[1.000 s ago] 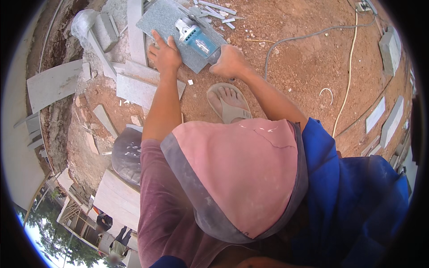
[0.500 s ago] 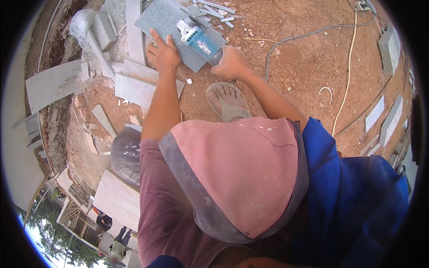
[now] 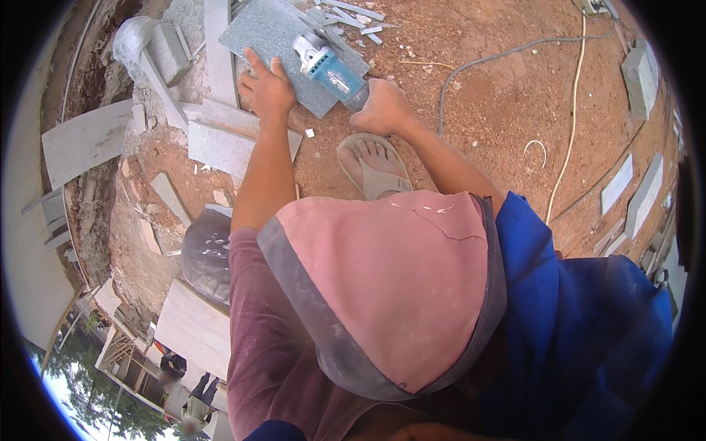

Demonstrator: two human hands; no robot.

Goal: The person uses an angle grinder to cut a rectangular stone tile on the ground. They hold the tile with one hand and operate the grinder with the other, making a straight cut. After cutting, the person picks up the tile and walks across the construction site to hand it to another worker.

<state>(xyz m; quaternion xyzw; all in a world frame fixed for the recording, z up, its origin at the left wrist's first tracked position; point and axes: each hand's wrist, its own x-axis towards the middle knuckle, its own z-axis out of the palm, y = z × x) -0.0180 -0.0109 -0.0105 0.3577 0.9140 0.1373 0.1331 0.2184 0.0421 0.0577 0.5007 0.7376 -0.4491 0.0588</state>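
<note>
My right hand (image 3: 383, 107) is closed round the rear end of a teal angle grinder (image 3: 332, 74), whose silver head lies over a grey stone slab (image 3: 259, 35). The grinder's disc looks blurred near the slab's far right edge. On the slab's near left side rests my left hand (image 3: 268, 88), its fingers spread and touching the stone, nothing gripped in it. Between my arms, my sandalled foot (image 3: 373, 163) stands on the reddish dirt just nearer than the slab.
Cut stone strips (image 3: 353, 16) lie beyond the slab. More pale slabs (image 3: 224, 147) are piled at left, by a block (image 3: 169, 55) with clear plastic. A grey cable (image 3: 507, 53) and a cream cord (image 3: 571, 132) cross the dirt at right. Two people appear far lower left.
The grinder's head has shifted very slightly to the right over the slab. Both hands keep nearly the same places.
</note>
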